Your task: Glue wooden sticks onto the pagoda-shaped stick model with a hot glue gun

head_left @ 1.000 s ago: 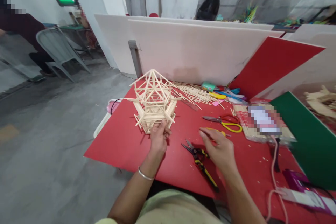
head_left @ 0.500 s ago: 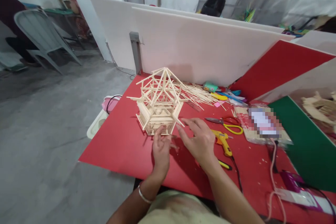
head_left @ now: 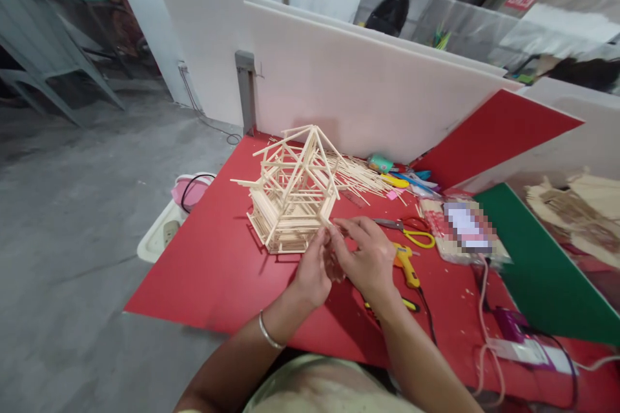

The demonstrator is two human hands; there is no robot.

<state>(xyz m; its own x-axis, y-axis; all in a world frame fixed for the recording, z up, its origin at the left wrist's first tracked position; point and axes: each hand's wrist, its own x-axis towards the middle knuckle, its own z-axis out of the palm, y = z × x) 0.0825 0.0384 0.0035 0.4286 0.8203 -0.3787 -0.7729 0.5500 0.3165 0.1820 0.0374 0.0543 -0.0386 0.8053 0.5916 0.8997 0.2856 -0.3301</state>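
A many-sided model house made of thin wooden sticks (head_left: pixel 290 206), with a pointed open frame on top, stands on the red tabletop (head_left: pixel 203 284). At its front right corner, my left hand (head_left: pixel 312 264) pinches the end of a stick that juts from the model. My right hand (head_left: pixel 365 251) meets it from the right, thumb and forefinger closed on the same corner. The fingertips of both hands partly cover the spot they hold.
Loose sticks (head_left: pixel 356 174) lie behind the model. Scissors (head_left: pixel 416 237), a yellow glue gun (head_left: pixel 407 264) and a cutter knife (head_left: pixel 411 304) lie to the right. Beyond them are a phone (head_left: pixel 467 226) and a green board (head_left: pixel 537 264). A white panel (head_left: pixel 339 77) stands behind.
My left hand has moved right and up from the model's front to its right corner, closing there. My right hand's fingers have come together beside it. The camera view has shifted slightly.
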